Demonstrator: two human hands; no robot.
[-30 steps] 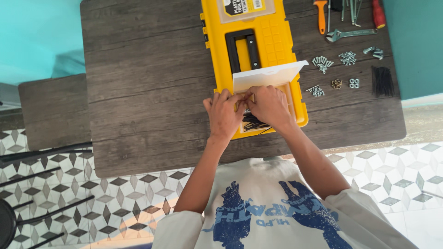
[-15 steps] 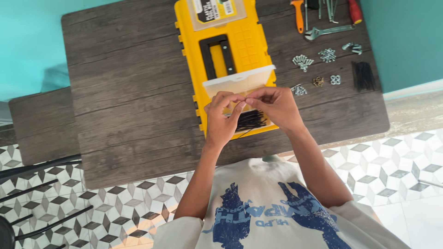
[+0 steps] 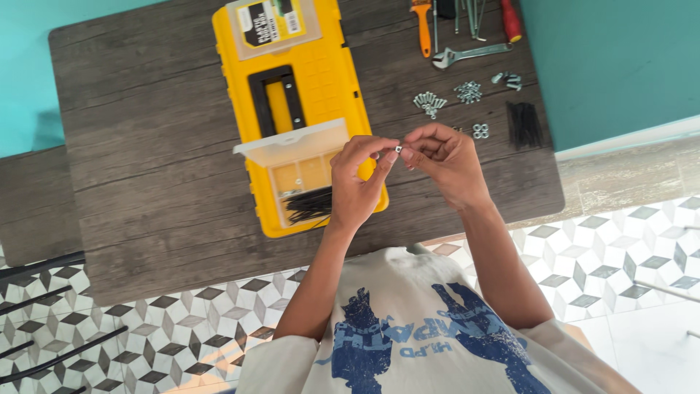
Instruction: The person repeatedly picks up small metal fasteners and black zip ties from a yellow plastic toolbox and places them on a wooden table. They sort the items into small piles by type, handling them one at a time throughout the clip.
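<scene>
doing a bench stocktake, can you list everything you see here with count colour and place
toolbox: one, yellow with black handle, on the table centre
small lid: one, clear, flipped open over the toolbox's front compartments
cable ties: one bundle, black, in the front compartment
second tie bundle: one, black, table right edge
screw and nut piles: several small heaps, silver, right of the toolbox
wrench: one, silver, upper right
screwdrivers: orange-handled and red-handled, with other tools cut off at the top edge
table: one, dark grey wood
floor: patterned grey and white tiles
small metal piece: one, silver, pinched between both hands
left hand: above the toolbox's front corner
right hand: beside it, fingertips meeting
</scene>
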